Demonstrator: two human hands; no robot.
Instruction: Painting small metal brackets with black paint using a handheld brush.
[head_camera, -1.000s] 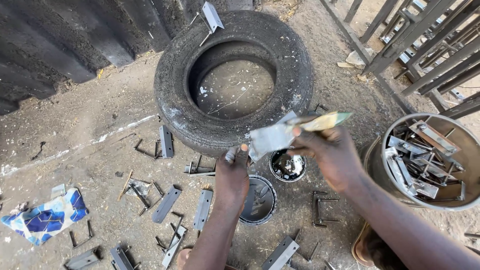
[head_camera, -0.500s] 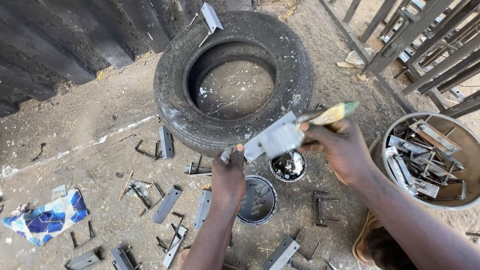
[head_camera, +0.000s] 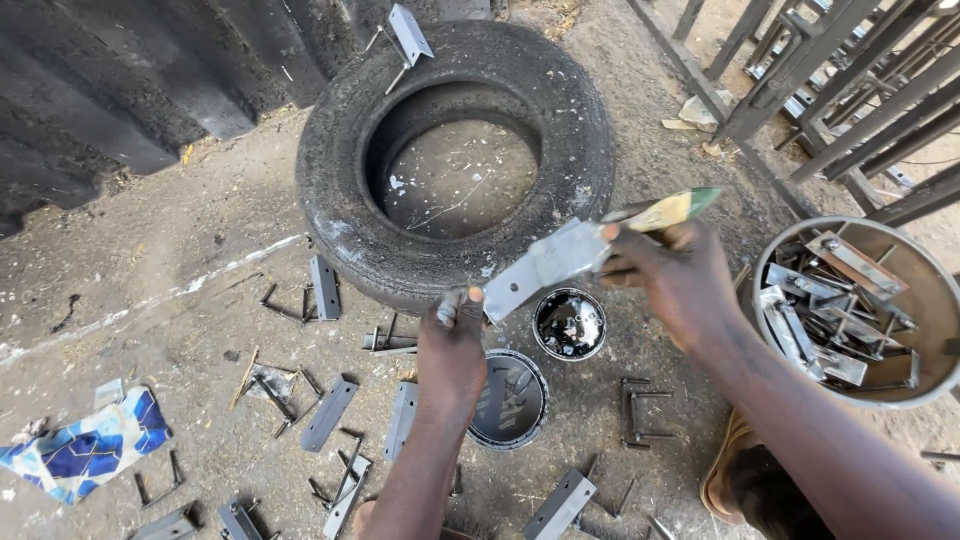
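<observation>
Left hand pinches the lower end of a grey metal plate; right hand fingers grip a paintbrush against its upper end, above an open paint tin.

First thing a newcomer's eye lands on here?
Probably the worn black tyre lying flat on the dirt at top centre. Just below it, the left hand holds up a grey metal plate while the right hand holds a paintbrush to it, above an open paint tin. A round pan of metal brackets sits far right.
</observation>
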